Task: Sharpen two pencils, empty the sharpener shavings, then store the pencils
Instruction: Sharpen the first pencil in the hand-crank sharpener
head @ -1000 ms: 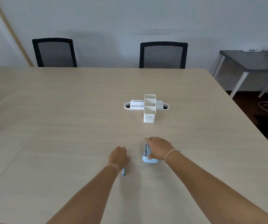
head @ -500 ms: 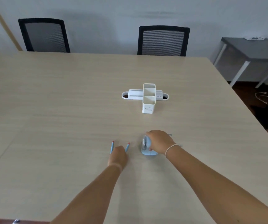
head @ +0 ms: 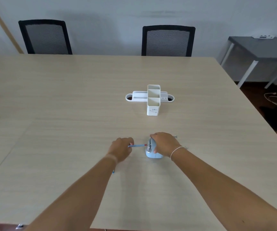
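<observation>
- Left hand (head: 122, 149) is closed around a blue pencil (head: 137, 145), held roughly level above the table (head: 67, 114), red tip pointing right at the front face of the sharpener (head: 152, 150).
- Pencil tip sits right at the sharpener's entry hole; can't tell whether it's actually inside.
- Right hand (head: 165, 144) is clamped over the top and back of the sharpener, pinning it to the table. Thin white band on that wrist.
- Sharpener: light blue body, grey front plate, sitting on the table near the front centre. A bit of metal, likely the crank, pokes out behind the right hand.
- Second pencil (head: 113, 172): only a small blue end shows, just under the left forearm, resting on the table. The rest is hidden by the arm.
- White desk organizer (head: 153, 101) stands further back on the table, well apart from the hands. Two upright square compartments stacked front to back, plus a low tray running left-right with a round hole at each end. Nothing visible in the upright compartments.
- Two black mesh chairs (head: 167, 41) at the far table edge; grey side table (head: 259, 47) at far right.
</observation>
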Action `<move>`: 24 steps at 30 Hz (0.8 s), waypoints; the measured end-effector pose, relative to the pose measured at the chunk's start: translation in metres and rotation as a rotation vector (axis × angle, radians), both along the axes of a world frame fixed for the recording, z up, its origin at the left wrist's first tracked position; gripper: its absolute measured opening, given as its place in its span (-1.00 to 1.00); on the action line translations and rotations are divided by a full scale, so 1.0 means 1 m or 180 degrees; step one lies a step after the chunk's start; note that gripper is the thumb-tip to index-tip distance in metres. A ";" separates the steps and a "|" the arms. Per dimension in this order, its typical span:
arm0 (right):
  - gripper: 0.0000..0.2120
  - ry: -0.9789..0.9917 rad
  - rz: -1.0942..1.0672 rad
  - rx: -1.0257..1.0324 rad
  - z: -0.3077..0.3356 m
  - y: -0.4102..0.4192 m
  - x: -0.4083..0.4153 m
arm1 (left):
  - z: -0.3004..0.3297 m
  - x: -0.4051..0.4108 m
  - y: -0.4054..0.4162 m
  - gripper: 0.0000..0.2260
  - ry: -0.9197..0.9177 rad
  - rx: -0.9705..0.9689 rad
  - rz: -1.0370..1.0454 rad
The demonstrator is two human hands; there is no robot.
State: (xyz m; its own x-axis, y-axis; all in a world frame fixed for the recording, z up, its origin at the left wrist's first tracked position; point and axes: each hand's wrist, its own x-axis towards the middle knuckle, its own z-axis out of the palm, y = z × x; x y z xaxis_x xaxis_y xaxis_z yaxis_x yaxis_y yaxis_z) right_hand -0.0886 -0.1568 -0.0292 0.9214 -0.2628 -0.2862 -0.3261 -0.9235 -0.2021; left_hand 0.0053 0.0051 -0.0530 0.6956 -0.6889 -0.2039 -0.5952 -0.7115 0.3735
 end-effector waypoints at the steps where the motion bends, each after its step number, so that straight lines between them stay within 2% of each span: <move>1: -0.63 -0.0007 0.0002 -0.0004 0.000 0.000 0.000 | 0.000 -0.001 -0.002 -0.82 -0.0036 0.0009 -0.0006; 12: -0.62 -0.0128 0.0034 -0.0070 -0.003 0.000 -0.001 | 0.003 -0.004 -0.022 -0.80 0.0584 -0.0412 0.0113; 17: -0.62 -0.0161 0.0036 -0.0036 -0.005 -0.002 -0.002 | -0.002 0.004 -0.018 -0.77 0.0534 -0.0022 -0.0208; 24: -0.65 -0.0200 0.0100 -0.0043 -0.001 -0.003 -0.002 | 0.000 -0.001 -0.030 -0.75 0.0474 0.0118 -0.0468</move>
State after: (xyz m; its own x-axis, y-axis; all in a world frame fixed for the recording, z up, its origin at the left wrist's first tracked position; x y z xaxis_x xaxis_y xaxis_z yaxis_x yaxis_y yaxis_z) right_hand -0.0901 -0.1596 -0.0298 0.9453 -0.2368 -0.2243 -0.2839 -0.9359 -0.2087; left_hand 0.0041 -0.0252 -0.0528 0.5485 -0.7708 -0.3241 -0.6337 -0.6361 0.4402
